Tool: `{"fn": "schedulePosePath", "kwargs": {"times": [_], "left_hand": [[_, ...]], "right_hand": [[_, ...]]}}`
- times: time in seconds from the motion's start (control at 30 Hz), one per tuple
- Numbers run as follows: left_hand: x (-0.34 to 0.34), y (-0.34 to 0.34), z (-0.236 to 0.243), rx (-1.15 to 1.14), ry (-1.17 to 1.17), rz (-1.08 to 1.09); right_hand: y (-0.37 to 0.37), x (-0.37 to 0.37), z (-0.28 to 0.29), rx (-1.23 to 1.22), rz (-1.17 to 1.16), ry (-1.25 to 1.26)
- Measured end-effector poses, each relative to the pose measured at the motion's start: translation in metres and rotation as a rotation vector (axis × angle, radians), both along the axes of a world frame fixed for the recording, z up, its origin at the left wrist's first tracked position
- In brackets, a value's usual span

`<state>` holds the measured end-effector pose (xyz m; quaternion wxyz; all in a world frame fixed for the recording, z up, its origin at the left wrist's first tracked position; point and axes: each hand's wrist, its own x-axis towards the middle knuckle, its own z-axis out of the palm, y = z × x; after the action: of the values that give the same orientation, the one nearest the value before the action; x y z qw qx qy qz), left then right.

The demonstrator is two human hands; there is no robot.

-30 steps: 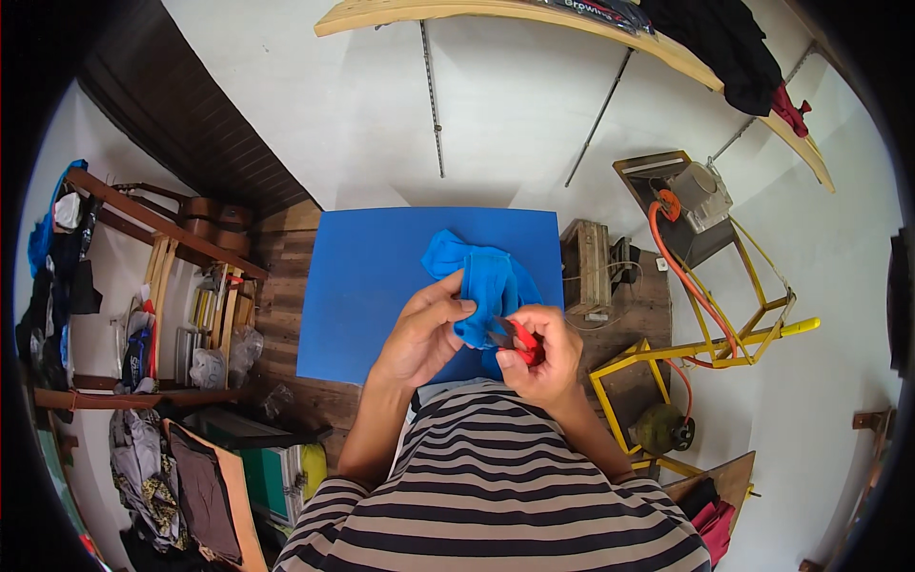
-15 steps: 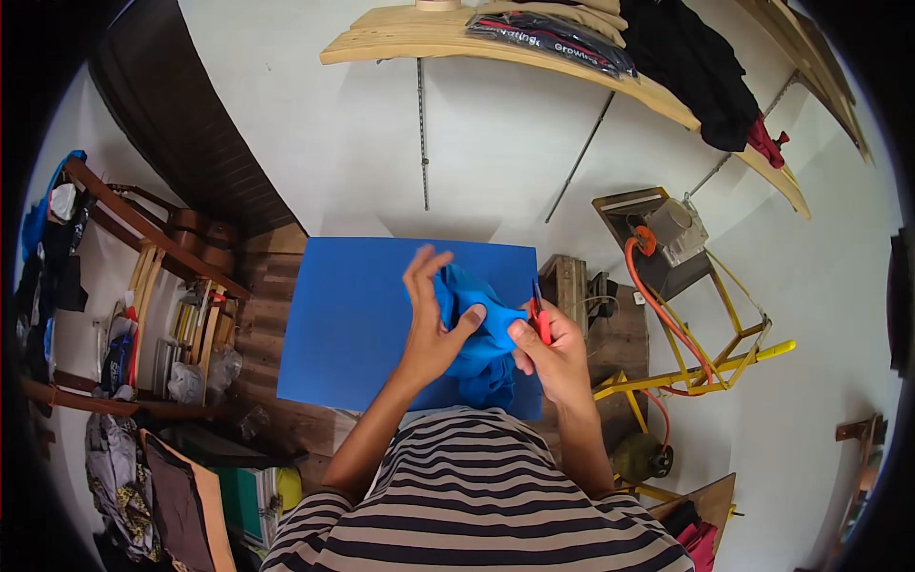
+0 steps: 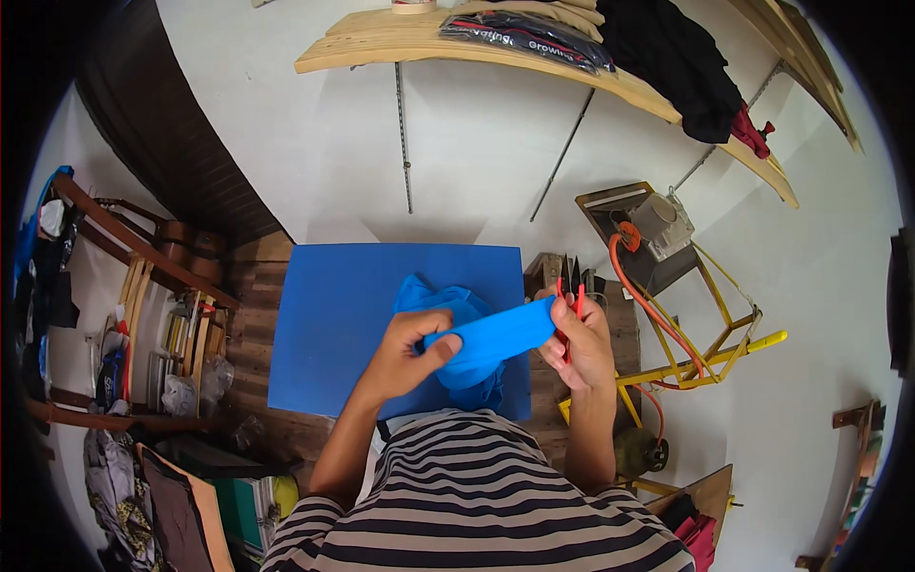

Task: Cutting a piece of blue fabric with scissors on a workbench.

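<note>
A bright blue piece of fabric (image 3: 500, 338) is stretched in a flat band between my hands, its folded edge facing up. My left hand (image 3: 412, 351) pinches one end between thumb and fingers. The other end is gripped by my right hand (image 3: 583, 345), which also holds red-handled scissors (image 3: 579, 303) in its palm, dark blades pointing up and away. More of the cloth lies bunched behind and below the band, over the blue tabletop (image 3: 334, 324). Part of the scissors' handles is hidden by my fingers.
A wooden shelf (image 3: 372, 43) with folded garments runs along the far wall. To the right stand a yellow metal frame (image 3: 710, 367) and an orange hose (image 3: 658, 319). A rack of books and bags (image 3: 181, 353) is on the left.
My left hand has lowered and closed on the fabric. My right hand has moved right, drawing the cloth into a taut band. The scissors now show more clearly in it.
</note>
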<state>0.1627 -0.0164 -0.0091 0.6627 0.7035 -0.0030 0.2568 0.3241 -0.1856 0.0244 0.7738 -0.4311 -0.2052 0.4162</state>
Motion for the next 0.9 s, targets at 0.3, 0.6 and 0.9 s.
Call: {"fn": "schedulePosePath", "kwargs": {"times": [0.3, 0.6, 0.9], "left_hand": [[-0.011, -0.022, 0.015, -0.149, 0.162, -0.262], [-0.003, -0.038, 0.012, -0.327, 0.329, -0.1], [-0.002, -0.037, 0.007, -0.75, 0.252, 0.128]], "right_hand": [[0.015, -0.012, 0.002, -0.101, 0.121, -0.139], [0.02, -0.026, 0.0, -0.148, 0.198, -0.413], [0.024, -0.042, 0.002, -0.175, -0.394, -1.18]]}}
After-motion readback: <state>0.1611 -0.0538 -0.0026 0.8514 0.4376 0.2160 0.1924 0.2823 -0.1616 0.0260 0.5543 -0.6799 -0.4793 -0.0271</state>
